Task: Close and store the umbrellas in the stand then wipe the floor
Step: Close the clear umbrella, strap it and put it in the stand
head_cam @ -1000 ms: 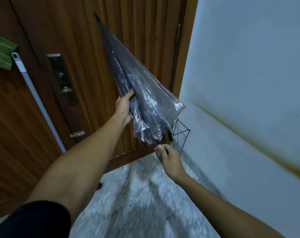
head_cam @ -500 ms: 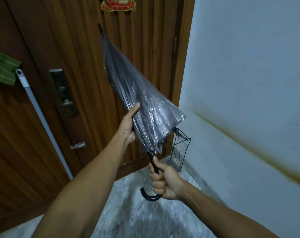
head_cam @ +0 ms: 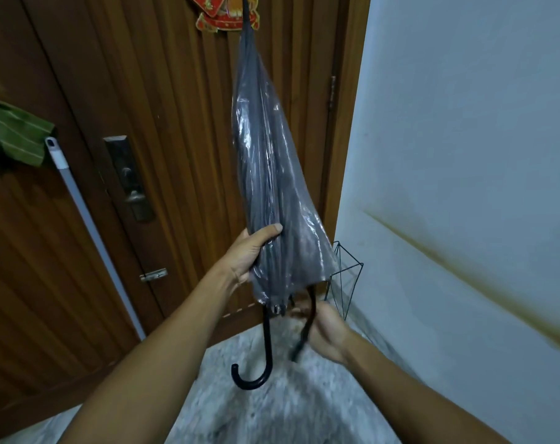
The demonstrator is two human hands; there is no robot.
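A folded umbrella (head_cam: 269, 174) with a dark see-through canopy stands nearly upright in front of the wooden door, tip up, its black hooked handle (head_cam: 262, 363) hanging free below. My left hand (head_cam: 251, 253) grips the lower part of the canopy. My right hand (head_cam: 325, 328) is closed on a dark strap (head_cam: 305, 328) hanging from the canopy's bottom edge; the hand is blurred. A black wire umbrella stand (head_cam: 346, 277) sits in the corner on the floor, just right of the canopy.
A mop with a white pole (head_cam: 92, 229) and a green cloth (head_cam: 14, 136) leans on the wooden door (head_cam: 163, 123) at left. A red ornament (head_cam: 222, 11) hangs on the door. The pale wall (head_cam: 464, 155) runs along the right. The marble floor (head_cam: 272, 411) lies below.
The umbrella has swung from tilted left to nearly upright. My right hand let go of the hooked handle and took the strap at the canopy's edge.
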